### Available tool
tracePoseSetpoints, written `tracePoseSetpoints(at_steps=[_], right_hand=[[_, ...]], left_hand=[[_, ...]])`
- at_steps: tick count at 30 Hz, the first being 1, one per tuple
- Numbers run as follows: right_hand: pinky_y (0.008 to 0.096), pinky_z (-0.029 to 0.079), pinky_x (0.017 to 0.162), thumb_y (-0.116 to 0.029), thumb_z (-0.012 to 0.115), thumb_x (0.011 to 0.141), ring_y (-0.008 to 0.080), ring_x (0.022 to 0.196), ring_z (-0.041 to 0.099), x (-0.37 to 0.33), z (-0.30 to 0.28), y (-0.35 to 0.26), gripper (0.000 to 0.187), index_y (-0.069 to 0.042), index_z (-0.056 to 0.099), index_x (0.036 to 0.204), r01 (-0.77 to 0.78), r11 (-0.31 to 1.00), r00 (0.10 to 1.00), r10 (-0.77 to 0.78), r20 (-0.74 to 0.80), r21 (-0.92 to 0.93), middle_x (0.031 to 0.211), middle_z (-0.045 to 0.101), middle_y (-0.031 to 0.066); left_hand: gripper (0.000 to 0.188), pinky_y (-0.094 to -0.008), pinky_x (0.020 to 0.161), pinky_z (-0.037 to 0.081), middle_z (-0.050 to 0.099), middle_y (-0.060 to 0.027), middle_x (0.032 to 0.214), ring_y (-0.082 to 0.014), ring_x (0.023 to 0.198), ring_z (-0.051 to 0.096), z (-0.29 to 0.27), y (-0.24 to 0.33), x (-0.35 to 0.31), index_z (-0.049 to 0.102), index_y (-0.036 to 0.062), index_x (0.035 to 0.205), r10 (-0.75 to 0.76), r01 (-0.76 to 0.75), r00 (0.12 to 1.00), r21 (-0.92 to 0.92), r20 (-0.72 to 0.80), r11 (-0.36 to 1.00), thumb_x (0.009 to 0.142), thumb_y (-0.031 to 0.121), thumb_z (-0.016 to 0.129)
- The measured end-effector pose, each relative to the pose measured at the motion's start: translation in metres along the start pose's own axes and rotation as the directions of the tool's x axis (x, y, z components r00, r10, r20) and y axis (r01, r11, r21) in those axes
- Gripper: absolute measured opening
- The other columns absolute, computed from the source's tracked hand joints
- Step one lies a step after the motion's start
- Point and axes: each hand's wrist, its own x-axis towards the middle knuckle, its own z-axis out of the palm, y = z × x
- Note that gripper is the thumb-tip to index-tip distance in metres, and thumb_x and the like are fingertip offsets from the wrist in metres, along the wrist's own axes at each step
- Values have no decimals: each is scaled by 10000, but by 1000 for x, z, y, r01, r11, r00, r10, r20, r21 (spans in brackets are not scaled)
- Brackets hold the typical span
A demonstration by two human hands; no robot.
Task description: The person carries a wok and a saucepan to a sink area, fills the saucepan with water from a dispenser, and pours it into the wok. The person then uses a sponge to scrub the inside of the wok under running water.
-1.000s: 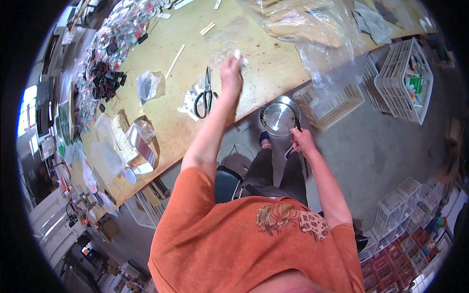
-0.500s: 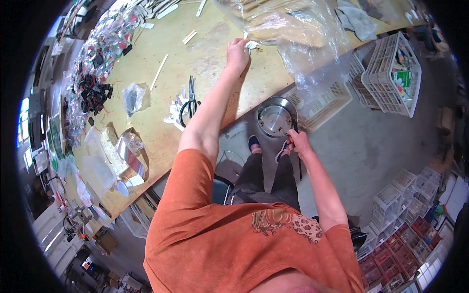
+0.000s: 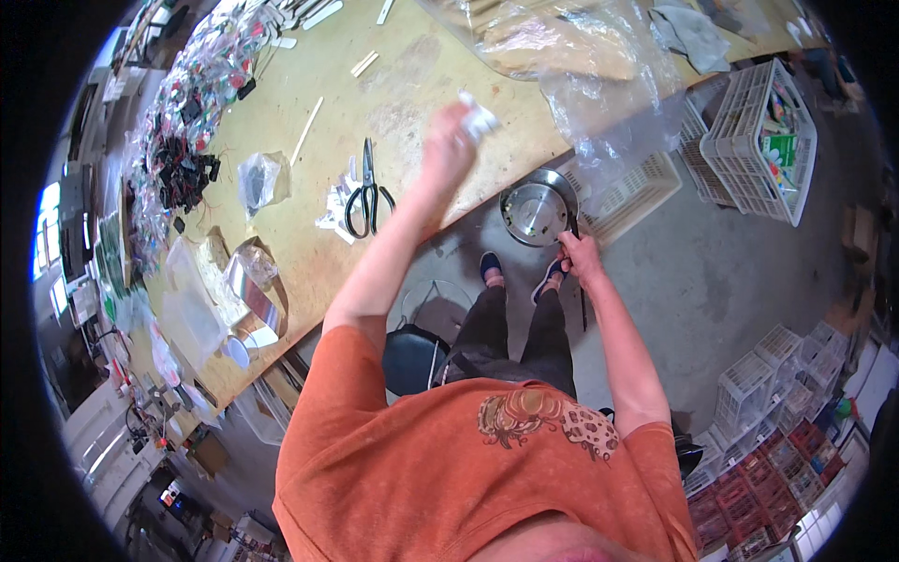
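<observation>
My left hand (image 3: 448, 148), blurred by motion, is raised over the yellowish worktable (image 3: 412, 94). Its fingers grip a small white wad (image 3: 480, 118), perhaps cloth or paper. Just off the table's front edge, my right hand (image 3: 581, 258) is closed round the dark handle of a round metal pan (image 3: 536, 212). Small dark bits lie inside the pan, which is held level or nearly so. Black-handled scissors (image 3: 368, 192) rest on the table left of my left forearm, beside white paper scraps (image 3: 334, 214).
Clear plastic sheeting (image 3: 599, 84) drapes over the table's right part. Beneath it a white crate (image 3: 641, 199) stands on the floor, with a filled crate (image 3: 749, 140) farther right. A heap of small packaged parts (image 3: 201, 103) covers the table's left. A black stool (image 3: 412, 361) stands by my legs.
My left hand has come up off the tabletop and slightly back toward me with the white wad. My right hand and the pan have shifted a little right and up in the picture.
</observation>
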Motion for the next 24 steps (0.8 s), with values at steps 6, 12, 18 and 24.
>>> tracePoseSetpoints(at_steps=[6, 12, 18, 24], right_hand=[[272, 382, 389, -302, 584, 766, 118, 399, 482, -6, 8, 0, 307, -7, 558, 686, 1, 998, 1000, 0, 15, -68, 576, 543, 59], [253, 356, 375, -283, 581, 786, 111, 401, 463, -18, 13, 5, 281, -18, 553, 697, -1, 998, 999, 4, 47, -62, 588, 529, 47], [234, 323, 363, -315, 586, 776, 100, 398, 462, -35, 9, 16, 298, -45, 529, 663, -70, 995, 996, 74, 47, -68, 575, 529, 39], [236, 315, 359, -323, 588, 783, 95, 395, 464, -40, 13, 28, 303, -52, 528, 662, -63, 993, 993, 72, 98, -97, 573, 538, 32]], left_hand=[[366, -414, 931, 430, 571, -177, 1133, -341, 1064, 538, 2, -69, 2, 583, 23, 1102, 76, -90, 995, 298, 58, 950, 748, -37, 515], [462, -401, 1009, 377, 546, -168, 1226, -295, 1153, 510, 12, 37, -93, 564, 57, 1188, 263, -302, 921, 98, 286, 948, 741, -46, 512], [306, -447, 867, 438, 563, -237, 1091, -392, 992, 540, -54, -52, -44, 557, -18, 1063, 3, 93, 982, 498, -189, 862, 761, -16, 506], [445, -427, 968, 411, 560, -194, 1168, -324, 1128, 526, -19, 31, -123, 536, 52, 1186, 327, -382, 872, 90, 363, 920, 744, 7, 533]])
